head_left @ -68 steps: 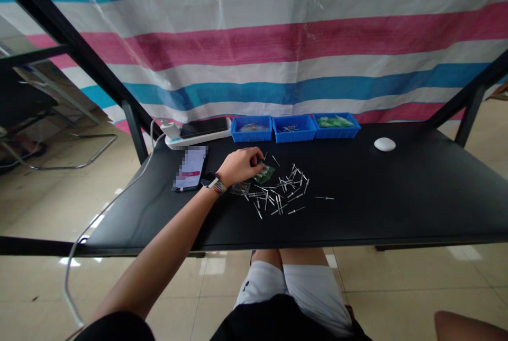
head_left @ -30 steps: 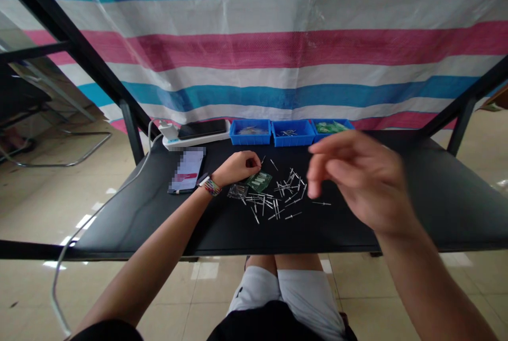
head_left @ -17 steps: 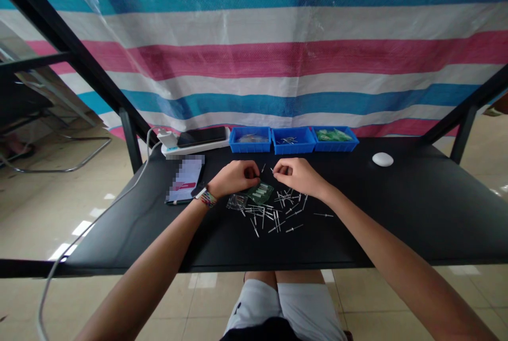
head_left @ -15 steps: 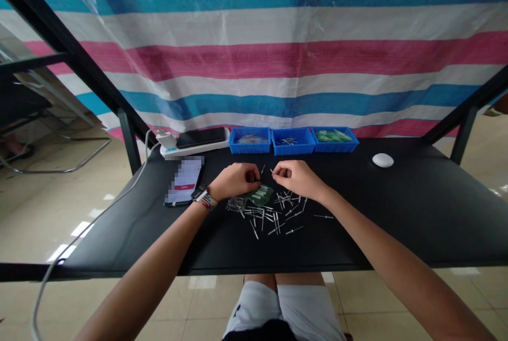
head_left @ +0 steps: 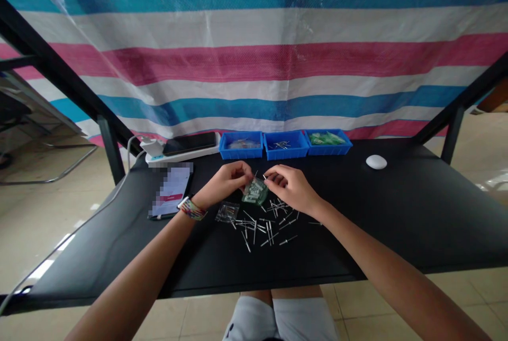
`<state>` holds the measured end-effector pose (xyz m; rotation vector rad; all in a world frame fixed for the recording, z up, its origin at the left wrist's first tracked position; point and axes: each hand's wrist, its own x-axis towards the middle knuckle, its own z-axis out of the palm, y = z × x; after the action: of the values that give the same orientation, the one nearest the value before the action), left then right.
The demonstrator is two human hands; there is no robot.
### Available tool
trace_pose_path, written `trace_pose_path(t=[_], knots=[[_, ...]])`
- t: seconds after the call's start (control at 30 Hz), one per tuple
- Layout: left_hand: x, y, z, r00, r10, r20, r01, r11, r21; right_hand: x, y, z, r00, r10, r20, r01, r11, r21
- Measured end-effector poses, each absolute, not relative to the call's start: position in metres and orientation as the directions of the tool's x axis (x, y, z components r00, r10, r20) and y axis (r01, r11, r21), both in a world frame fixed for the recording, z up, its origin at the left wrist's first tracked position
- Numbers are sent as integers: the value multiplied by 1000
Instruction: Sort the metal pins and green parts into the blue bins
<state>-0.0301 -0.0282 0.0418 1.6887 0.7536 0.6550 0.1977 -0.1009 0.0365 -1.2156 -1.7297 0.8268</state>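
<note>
My left hand [head_left: 227, 182] is closed on a small green circuit board [head_left: 255, 192], lifted slightly above the black table [head_left: 397, 214]. My right hand [head_left: 289, 187] is pinched on a thin metal pin at the board's right edge. Several loose metal pins [head_left: 265, 224] lie scattered on the table just in front of both hands. A small clear plastic bag [head_left: 227, 211] lies beside my left wrist, which wears a woven band.
Three blue bins [head_left: 284, 144] stand in a row at the table's back. A power strip with a dark phone on it [head_left: 180, 147] is at the back left, a lit phone [head_left: 170, 198] in front of it. A white round object [head_left: 375, 161] sits at right. A striped tarp hangs behind.
My right hand came into view, swept in over the table and settled beside my left hand. The green board has been lifted off the table between both hands.
</note>
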Motion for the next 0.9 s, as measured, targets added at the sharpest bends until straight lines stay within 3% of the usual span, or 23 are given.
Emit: trace_pose_path(t=[0.13, 0.27, 0.4, 0.53, 0.7, 0.9], knots=[[-26, -30, 42, 533, 846, 36, 20, -54, 998, 196, -96, 30, -169, 977, 128, 94, 145, -985], [-24, -34, 44, 501, 866, 10, -81, 35, 996, 194, -92, 26, -246, 969, 12, -150, -26, -988], [-22, -37, 46, 562, 827, -2, -136, 95, 986, 195, -92, 30, -283, 959, -4, -172, -55, -984], [-20, -41, 44, 644, 765, 6, -167, 134, 977, 198, -90, 33, -179, 983, 28, -208, -10, -978], [-15, -44, 40, 733, 680, 13, -71, 58, 996, 199, -90, 32, -147, 987, 63, -240, 27, -970], [-14, -45, 38, 668, 743, 44, -43, -21, 999, 196, -93, 31, -212, 976, 47, -237, -4, -971]])
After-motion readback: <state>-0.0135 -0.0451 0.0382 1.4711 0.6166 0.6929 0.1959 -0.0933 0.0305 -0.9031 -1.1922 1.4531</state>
